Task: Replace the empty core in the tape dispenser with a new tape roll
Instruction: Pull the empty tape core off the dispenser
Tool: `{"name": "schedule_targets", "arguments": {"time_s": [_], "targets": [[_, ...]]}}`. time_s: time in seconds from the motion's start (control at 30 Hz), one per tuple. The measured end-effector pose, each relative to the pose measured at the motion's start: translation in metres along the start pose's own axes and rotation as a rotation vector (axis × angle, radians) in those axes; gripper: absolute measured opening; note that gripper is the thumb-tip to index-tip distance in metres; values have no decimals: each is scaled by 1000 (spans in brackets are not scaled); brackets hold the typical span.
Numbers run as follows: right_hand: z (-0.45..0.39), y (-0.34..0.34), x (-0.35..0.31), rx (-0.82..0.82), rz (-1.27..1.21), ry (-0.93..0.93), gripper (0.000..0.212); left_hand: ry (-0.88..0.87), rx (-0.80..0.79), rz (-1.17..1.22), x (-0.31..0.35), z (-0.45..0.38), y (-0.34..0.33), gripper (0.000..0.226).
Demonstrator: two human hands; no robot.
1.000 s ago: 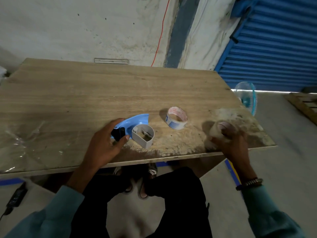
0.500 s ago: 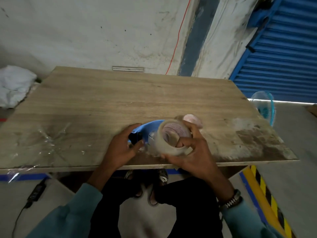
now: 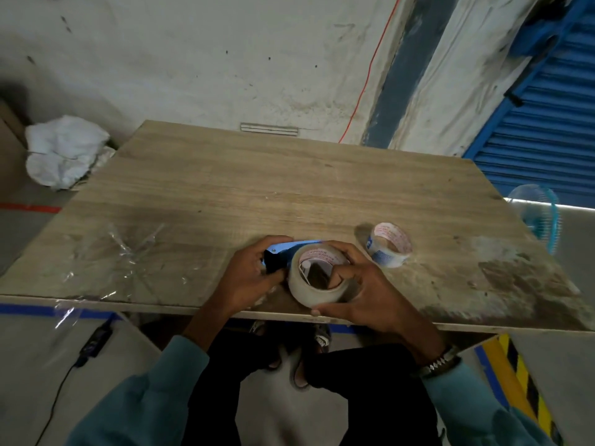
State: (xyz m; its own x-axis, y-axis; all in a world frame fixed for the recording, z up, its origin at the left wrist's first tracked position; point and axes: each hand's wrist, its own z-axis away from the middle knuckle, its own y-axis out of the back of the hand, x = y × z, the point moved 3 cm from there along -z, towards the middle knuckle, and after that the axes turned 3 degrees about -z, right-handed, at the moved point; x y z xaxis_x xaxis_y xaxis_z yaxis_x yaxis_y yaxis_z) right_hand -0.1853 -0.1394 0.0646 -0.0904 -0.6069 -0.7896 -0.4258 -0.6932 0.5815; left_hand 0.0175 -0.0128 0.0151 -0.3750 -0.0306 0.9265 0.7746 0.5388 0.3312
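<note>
Lighting: dim, cool, daylight strip under shutter (image 3: 547, 149) at right. Soft focus; wide-angle bowing at edges; bench (image 3: 289, 188) sheen faint.

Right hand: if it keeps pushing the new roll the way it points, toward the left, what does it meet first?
Likely the blue tape dispenser that the left hand grips. The right hand holds the new tape roll against or just over it; depth is unclear.
</note>
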Motion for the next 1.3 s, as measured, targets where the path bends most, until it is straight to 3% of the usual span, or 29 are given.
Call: {"name": "schedule_targets", "arguments": {"time_s": [0.3, 0.43, 0.6, 0.73, 1.03, 1.3], "targets": [[9, -11, 16, -14, 67, -7, 45, -43, -72, -35, 3, 1, -1, 69], [11, -11, 13, -34, 150, -28, 51, -83, -29, -38, 4, 4, 1, 69], [2, -11, -8, 155, 24, -205, 74, -47, -17, 1, 3, 5, 1, 58], [-6, -24, -17, 164, 131, -248, 81, -54, -11, -4, 3, 6, 1, 56], [-21, -19, -32, -272, 42, -149, 77, -74, 110, -10, 6, 7, 1, 55], [-26, -18, -38, -566, 236, -144, 76, -125, 116, -34, 11, 8, 0, 54]]}}
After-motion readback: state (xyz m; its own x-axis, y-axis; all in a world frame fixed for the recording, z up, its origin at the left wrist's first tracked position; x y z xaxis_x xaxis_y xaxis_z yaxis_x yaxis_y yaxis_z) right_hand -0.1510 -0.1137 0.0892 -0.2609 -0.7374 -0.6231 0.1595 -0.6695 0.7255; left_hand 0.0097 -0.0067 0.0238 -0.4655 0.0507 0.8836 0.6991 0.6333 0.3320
